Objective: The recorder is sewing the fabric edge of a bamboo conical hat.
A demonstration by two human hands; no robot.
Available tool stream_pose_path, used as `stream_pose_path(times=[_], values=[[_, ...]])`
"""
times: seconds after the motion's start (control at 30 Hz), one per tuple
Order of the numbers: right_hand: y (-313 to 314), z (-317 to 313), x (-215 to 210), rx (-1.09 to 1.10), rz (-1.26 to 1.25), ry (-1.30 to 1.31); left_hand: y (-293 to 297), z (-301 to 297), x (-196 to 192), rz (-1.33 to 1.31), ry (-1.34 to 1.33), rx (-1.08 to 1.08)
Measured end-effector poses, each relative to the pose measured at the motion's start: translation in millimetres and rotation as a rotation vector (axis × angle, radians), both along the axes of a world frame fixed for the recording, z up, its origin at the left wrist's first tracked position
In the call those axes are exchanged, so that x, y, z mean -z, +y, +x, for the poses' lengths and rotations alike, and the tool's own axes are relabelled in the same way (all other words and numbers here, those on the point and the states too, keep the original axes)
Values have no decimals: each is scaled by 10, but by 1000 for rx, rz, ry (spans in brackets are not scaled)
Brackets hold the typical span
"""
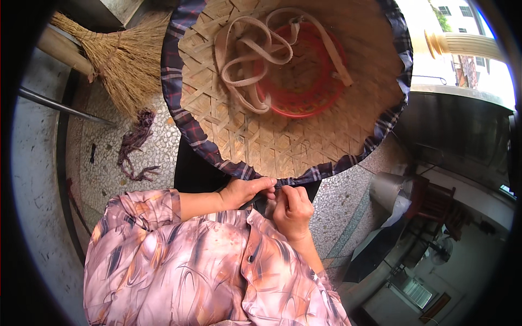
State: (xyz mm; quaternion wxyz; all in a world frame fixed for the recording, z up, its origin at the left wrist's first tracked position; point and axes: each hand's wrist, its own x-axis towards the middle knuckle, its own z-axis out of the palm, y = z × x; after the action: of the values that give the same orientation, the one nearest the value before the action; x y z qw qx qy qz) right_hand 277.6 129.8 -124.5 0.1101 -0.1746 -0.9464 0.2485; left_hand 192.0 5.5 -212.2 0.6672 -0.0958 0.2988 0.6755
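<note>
A wide woven bamboo hat lies underside up in front of me, its rim wrapped in dark plaid fabric trim. Inside it sits a red plastic ring, and a pale flat strap loops loosely over the ring and the weave. At the hat's near edge my left hand is closed, thumb on top, pinching the plaid trim. Just beside it my right hand is closed too, its fingertips pressed together on the same trim. Whether a needle or thread is between those fingers is too small to tell.
At the left lean a straw broom and a metal rod. A dark purplish tangle lies on the speckled floor. To the right are a grey bucket-like container, dark wooden furniture and a fan.
</note>
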Motion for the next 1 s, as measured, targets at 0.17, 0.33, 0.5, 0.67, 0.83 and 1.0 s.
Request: stream_pose_path(times=[0.17,0.33,0.5,0.67,0.83,1.0], values=[[20,-6,0,19,4,14,19,35,5,2,-15,-2],[60,-51,-5,-35,-20,-8,31,27,13,-4,72,-9],[22,-32,-127,59,-70,-140,29,-11,-13,0,177,-7],[36,19,-200,116,-117,-238,41,-2,-35,-83,89,-18],[73,29,-97,39,-58,-233,35,41,-1,-80,135,-49],[45,-21,-183,69,-20,-226,44,7,-57,-76,174,-14]])
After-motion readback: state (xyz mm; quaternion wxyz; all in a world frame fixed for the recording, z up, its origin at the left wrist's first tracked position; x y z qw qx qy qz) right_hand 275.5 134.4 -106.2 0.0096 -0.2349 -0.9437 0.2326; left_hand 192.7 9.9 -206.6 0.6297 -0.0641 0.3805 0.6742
